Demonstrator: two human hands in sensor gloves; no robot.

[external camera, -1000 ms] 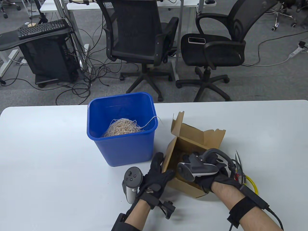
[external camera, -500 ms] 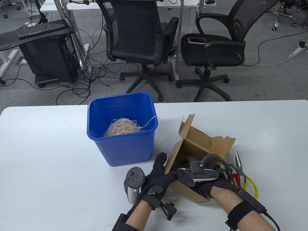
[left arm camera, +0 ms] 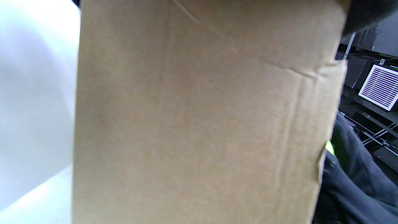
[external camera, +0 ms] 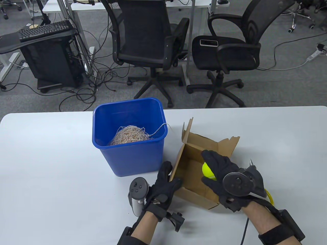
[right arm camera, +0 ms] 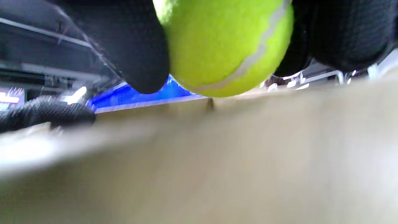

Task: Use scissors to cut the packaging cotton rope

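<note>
Right hand (external camera: 224,176): grip clenched around a yellow-green tennis ball (external camera: 208,171), fingers (right arm camera: 146,56) wrapped over it on both sides, held just above the floor of the open cardboard box (external camera: 194,163). Left hand (external camera: 163,186): grip clamped on the box's near-left wall, steadying it; only brown cardboard fills that wrist view.

Outward from the ball-holding grip: scissors (external camera: 253,163) just beyond the box's right side, mostly hidden under the right hand's tracker, only the blade tip and a bit of yellow handle loop (external camera: 269,195) showing. Long axis roughly front to back, tip pointing away, handle toward the near edge of the table (external camera: 51,166). Nearer the right hand by far, practically beneath it.

Cotton rope (external camera: 130,136): a tangled heap inside the blue bin (external camera: 132,158), well to the left of the box, one strand trailing over the bin's right rim. Closer to the left hand.

Likely needed: ball set down first, then a short rightward reach for the handles.
</note>
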